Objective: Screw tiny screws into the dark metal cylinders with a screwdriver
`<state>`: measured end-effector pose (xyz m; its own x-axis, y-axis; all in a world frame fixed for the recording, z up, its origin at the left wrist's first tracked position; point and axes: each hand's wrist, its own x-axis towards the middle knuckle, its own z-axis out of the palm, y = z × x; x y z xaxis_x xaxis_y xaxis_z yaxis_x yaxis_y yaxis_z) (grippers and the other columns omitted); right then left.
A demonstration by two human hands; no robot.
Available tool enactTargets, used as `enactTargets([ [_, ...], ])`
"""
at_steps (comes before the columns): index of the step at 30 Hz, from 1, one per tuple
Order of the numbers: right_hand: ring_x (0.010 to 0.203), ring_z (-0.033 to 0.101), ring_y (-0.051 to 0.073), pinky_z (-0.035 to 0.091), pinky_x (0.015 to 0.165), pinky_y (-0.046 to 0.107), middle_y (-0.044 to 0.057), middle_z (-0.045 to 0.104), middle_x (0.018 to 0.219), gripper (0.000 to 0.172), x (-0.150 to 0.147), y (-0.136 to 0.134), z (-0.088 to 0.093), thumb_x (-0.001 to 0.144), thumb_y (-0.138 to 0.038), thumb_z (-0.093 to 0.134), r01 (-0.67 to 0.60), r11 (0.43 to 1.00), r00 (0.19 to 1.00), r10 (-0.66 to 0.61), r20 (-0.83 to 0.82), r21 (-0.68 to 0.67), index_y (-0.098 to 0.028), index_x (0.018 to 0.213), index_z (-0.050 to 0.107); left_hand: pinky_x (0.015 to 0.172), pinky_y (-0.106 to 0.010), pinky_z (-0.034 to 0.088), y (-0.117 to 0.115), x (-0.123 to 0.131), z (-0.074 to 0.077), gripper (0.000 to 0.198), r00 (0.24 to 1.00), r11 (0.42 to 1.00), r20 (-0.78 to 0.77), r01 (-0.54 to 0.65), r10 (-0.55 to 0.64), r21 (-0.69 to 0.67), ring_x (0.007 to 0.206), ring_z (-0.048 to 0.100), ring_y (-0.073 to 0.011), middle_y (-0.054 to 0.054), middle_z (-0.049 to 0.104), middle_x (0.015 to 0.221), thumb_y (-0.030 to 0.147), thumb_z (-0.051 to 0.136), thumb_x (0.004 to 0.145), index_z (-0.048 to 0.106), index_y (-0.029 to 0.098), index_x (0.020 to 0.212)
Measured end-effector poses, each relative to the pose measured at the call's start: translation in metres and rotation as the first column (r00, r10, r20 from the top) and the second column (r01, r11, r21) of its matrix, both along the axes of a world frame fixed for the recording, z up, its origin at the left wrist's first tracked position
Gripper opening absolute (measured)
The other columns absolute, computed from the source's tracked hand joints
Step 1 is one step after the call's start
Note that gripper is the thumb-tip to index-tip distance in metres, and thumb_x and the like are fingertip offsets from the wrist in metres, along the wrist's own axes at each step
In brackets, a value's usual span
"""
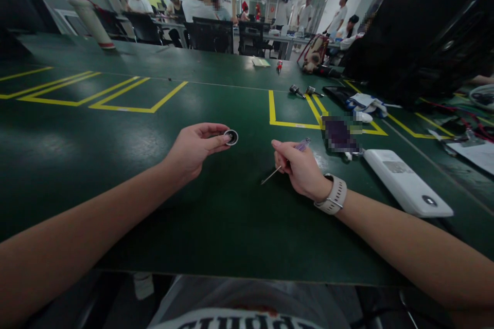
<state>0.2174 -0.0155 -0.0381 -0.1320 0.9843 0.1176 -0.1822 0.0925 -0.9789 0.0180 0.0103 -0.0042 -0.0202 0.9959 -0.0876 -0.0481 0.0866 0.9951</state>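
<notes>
My left hand (196,146) is closed around a small round metal part (231,137), gripping it between thumb and fingers above the green table (231,226). Its hollow, dark inside with a bright rim faces my right hand and the camera. Across from it, my right hand (295,162) is closed round a screwdriver (272,175) with a clear purplish handle. The thin shaft slants down to the left, its tip apart from the metal part. A pale watch strap circles my right wrist.
On the right lie a white power bank (407,182), a dark phone-like slab (340,134), a cloth (366,103) and two small metal parts (296,91). Yellow tape (123,109) marks the table. A tall pale cup-like object (92,23) stands far left; several people sit or stand beyond.
</notes>
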Motion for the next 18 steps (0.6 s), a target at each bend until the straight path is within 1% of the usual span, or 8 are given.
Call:
enactTargets([
  [4,0.036,0.031,0.005,0.020,0.040,0.024,-0.008,0.034,0.037,0.046,-0.001,0.001,0.000,0.078,-0.034,0.063,0.034,0.999,0.997,-0.034,-0.063,0.010,-0.019,0.039,0.044,0.079,-0.028,0.057,-0.001,0.001,0.000,0.022,1.000,1.000,-0.006,0.005,-0.005,-0.002,0.079,0.069,-0.0153,-0.006,0.071,0.087,0.002,0.071,0.068,0.067,0.009,0.088],
  [9,0.038,0.030,0.006,0.021,0.041,0.024,-0.008,0.034,0.038,0.045,0.002,0.002,-0.002,0.079,-0.033,0.062,0.060,0.998,0.997,-0.058,-0.043,0.029,-0.019,0.041,0.043,0.080,-0.028,0.056,-0.002,0.002,0.000,0.021,1.000,1.000,-0.009,0.016,-0.016,-0.004,0.080,0.069,-0.0157,-0.006,0.071,0.088,0.004,0.071,0.068,0.067,0.010,0.087],
  [12,0.039,0.031,0.006,0.022,0.042,0.024,-0.007,0.035,0.040,0.046,0.003,0.000,0.000,0.081,-0.035,0.060,0.053,0.997,0.997,-0.057,0.051,0.063,-0.019,0.042,0.043,0.079,-0.028,0.056,-0.003,0.002,0.000,0.020,1.000,1.000,-0.016,0.013,-0.013,-0.001,0.080,0.068,-0.0159,-0.006,0.071,0.087,0.003,0.071,0.068,0.067,0.010,0.086],
  [16,0.042,0.035,0.006,0.025,0.043,0.024,-0.006,0.039,0.041,0.046,0.001,-0.008,0.005,0.084,-0.039,0.057,0.055,0.981,0.956,-0.106,0.275,0.188,-0.018,0.044,0.047,0.079,-0.028,0.056,-0.004,0.003,0.000,0.021,0.999,1.000,-0.012,0.030,-0.030,0.003,0.081,0.068,-0.0160,-0.006,0.071,0.086,0.004,0.072,0.066,0.067,0.011,0.086],
  [18,0.043,0.038,0.006,0.025,0.044,0.023,-0.006,0.041,0.043,0.045,0.000,-0.009,0.004,0.084,-0.040,0.057,0.070,0.979,0.947,-0.125,0.295,0.190,-0.018,0.046,0.049,0.079,-0.028,0.056,-0.005,0.004,-0.001,0.023,0.999,0.999,0.002,0.048,-0.048,-0.002,0.081,0.068,-0.0158,-0.006,0.071,0.088,0.004,0.072,0.066,0.067,0.011,0.087],
])
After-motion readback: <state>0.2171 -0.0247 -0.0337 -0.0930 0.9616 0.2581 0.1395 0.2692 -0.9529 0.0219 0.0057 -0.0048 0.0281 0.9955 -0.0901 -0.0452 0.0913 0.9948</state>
